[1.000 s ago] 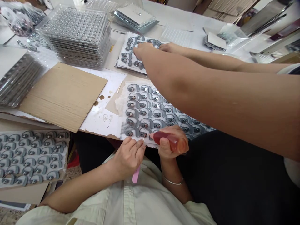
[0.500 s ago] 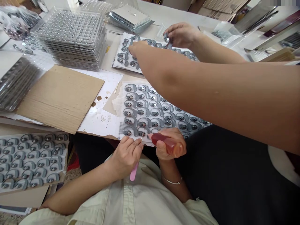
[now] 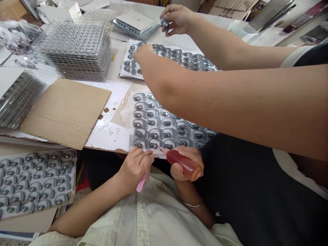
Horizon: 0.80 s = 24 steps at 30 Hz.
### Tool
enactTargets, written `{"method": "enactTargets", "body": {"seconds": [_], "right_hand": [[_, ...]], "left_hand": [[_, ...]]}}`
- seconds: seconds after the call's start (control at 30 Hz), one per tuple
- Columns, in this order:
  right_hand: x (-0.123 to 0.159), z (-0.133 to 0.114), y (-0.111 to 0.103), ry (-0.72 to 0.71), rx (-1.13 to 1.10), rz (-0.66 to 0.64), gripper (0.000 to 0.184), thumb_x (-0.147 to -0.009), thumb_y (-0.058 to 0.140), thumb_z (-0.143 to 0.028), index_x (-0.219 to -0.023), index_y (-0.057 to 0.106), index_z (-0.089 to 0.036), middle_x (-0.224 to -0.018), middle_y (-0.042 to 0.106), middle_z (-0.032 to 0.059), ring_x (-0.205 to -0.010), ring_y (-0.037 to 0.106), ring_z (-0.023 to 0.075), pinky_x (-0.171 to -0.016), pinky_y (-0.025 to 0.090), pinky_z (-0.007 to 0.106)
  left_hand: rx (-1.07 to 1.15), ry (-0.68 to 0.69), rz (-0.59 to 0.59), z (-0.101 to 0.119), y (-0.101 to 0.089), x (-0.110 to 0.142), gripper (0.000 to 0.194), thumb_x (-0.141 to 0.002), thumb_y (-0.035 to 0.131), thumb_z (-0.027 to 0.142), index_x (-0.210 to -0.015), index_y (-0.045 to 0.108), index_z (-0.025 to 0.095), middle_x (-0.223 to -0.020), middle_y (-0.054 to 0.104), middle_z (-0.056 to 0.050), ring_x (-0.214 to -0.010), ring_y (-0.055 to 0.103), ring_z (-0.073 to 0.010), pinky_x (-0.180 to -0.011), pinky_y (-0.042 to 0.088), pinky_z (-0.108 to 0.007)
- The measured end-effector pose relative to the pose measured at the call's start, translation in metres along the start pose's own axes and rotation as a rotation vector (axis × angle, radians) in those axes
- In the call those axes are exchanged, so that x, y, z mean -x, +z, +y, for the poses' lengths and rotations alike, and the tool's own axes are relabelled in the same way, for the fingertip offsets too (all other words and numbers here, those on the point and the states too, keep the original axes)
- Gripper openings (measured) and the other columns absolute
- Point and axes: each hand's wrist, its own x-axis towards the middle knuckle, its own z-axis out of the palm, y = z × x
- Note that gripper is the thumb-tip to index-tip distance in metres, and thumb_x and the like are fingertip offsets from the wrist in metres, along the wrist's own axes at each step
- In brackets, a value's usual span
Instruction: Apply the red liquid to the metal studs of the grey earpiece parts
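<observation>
Co-worker's hand [image 3: 177, 19] now raised off the sheet [image 3: 184, 58] to upper center, pinching a small metal part [image 3: 164, 23]; pink stick [image 3: 141, 181] in left hand [image 3: 135, 167] tilts further toward lower left.

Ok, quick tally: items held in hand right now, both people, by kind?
Red-orange squeeze bottle: 1
Pink-handled needle tool: 1
Small grey part: 1
Total: 3
</observation>
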Motion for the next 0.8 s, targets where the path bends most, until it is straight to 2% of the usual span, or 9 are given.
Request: {"method": "enactTargets", "body": {"seconds": [0.17, 0.37, 0.6, 0.8], "right_hand": [[-0.0009, -0.0018, -0.0007, 0.012, -0.007, -0.007, 0.03, -0.084, 0.067, -0.039, -0.096, 0.06, -0.013, -0.077, 0.06, 0.0035, -0.067, 0.059, 0.0171, -0.055, 0.053, 0.029], [-0.003, -0.005, -0.0023, 0.067, 0.019, -0.083, 0.028, -0.085, 0.066, -0.04, -0.096, 0.061, -0.015, -0.078, 0.061, 0.0045, -0.068, 0.059, 0.0184, -0.056, 0.053, 0.032], [-0.0043, -0.0083, -0.0025, 0.057, 0.038, -0.111, 0.029, -0.087, 0.066, -0.04, -0.099, 0.061, -0.015, -0.079, 0.062, 0.0051, -0.07, 0.06, 0.0191, -0.059, 0.055, 0.034], [-0.0013, -0.007, -0.0026, 0.017, 0.026, -0.068, 0.027, -0.086, 0.067, -0.038, -0.096, 0.061, -0.014, -0.076, 0.062, 0.0049, -0.067, 0.059, 0.0183, -0.056, 0.054, 0.033]], "left_hand": [[0.007, -0.006, -0.006, -0.0001, 0.0005, 0.0016, 0.012, -0.088, 0.051, 0.003, -0.093, 0.052, 0.014, -0.087, 0.071, -0.013, -0.071, 0.065, -0.0179, -0.062, 0.049, -0.034], [0.029, -0.015, -0.014, -0.0007, 0.0007, 0.0026, 0.013, -0.087, 0.05, 0.003, -0.094, 0.052, 0.014, -0.086, 0.071, -0.012, -0.076, 0.066, -0.0198, -0.064, 0.049, -0.035], [0.028, -0.014, -0.016, -0.0005, 0.001, 0.0025, 0.014, -0.087, 0.05, 0.001, -0.093, 0.052, 0.013, -0.084, 0.07, -0.012, -0.073, 0.064, -0.0185, -0.063, 0.048, -0.034], [0.087, -0.019, -0.007, -0.0042, -0.0021, 0.0006, 0.015, -0.086, 0.048, 0.002, -0.094, 0.051, 0.014, -0.084, 0.07, -0.011, -0.069, 0.061, -0.0177, -0.062, 0.047, -0.034]]}}
